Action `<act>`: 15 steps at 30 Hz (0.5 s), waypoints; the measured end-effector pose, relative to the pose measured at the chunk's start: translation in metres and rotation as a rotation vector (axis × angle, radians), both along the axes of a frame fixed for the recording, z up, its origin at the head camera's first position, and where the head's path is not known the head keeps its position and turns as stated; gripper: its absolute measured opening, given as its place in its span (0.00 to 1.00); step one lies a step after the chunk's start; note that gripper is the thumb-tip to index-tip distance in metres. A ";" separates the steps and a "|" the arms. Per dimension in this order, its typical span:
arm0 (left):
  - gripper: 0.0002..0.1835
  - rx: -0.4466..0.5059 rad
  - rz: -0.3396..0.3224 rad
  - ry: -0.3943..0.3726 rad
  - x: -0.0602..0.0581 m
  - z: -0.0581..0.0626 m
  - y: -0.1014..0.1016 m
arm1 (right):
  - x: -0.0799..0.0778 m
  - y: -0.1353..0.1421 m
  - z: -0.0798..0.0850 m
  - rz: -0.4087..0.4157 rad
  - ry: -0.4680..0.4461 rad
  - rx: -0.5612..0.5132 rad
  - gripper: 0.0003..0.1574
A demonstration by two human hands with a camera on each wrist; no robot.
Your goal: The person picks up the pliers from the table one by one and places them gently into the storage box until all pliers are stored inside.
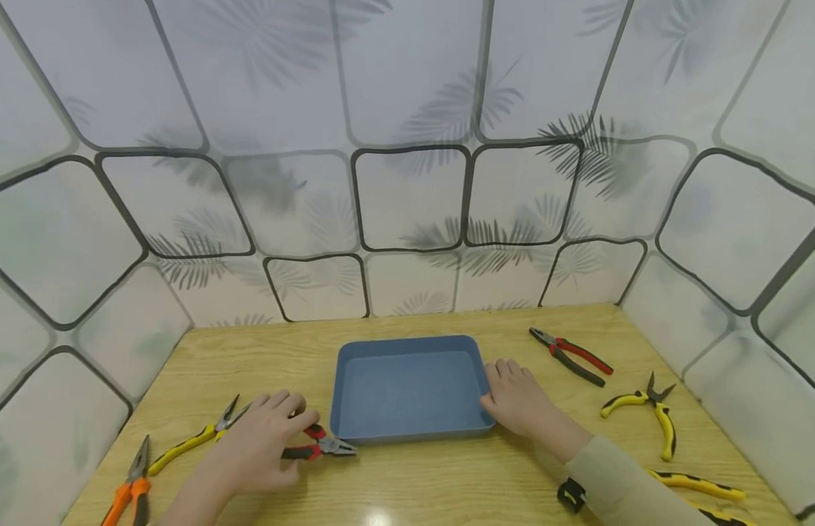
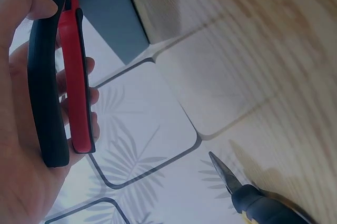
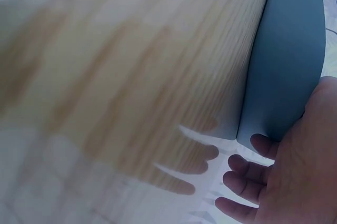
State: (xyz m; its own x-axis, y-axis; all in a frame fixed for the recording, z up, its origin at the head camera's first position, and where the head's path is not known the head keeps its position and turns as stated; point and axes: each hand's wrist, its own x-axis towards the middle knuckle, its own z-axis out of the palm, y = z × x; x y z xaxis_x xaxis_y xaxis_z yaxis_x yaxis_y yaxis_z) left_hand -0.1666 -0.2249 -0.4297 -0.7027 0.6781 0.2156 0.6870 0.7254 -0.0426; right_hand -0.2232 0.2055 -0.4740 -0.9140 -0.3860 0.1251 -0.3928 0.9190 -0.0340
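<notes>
In the head view a blue rectangular tray lies on the wooden table. My left hand grips red-and-black combination pliers by the handles, their jaws toward the tray's front left corner. The left wrist view shows both handles in the palm, thumb on the dark one and fingertips behind the red one. At the tray's right side, my right hand holds the rim, thumb over the edge. In the right wrist view its fingers hang along the tray's outer wall.
Yellow-and-black long-nose pliers and orange-handled pliers lie at the left. To the right are red-and-black pliers, spread yellow-handled cutters and another yellow-handled tool partly behind my sleeve. Patterned walls enclose the table.
</notes>
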 end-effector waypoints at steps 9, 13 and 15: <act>0.26 -0.005 -0.028 0.056 -0.001 0.002 0.004 | 0.000 0.001 -0.001 0.006 -0.007 0.004 0.18; 0.27 0.012 -0.031 0.058 -0.001 0.005 0.006 | 0.001 0.000 0.003 0.007 -0.011 0.005 0.17; 0.27 0.021 -0.036 0.066 0.000 0.006 0.008 | 0.002 -0.001 0.005 0.010 -0.012 0.004 0.15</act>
State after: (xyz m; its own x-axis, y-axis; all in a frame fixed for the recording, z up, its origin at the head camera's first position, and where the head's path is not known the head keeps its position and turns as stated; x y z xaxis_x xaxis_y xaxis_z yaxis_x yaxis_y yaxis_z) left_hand -0.1666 -0.2171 -0.4235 -0.6618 0.6973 0.2753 0.7087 0.7017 -0.0738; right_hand -0.2211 0.2042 -0.4688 -0.9116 -0.3955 0.1122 -0.4014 0.9152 -0.0355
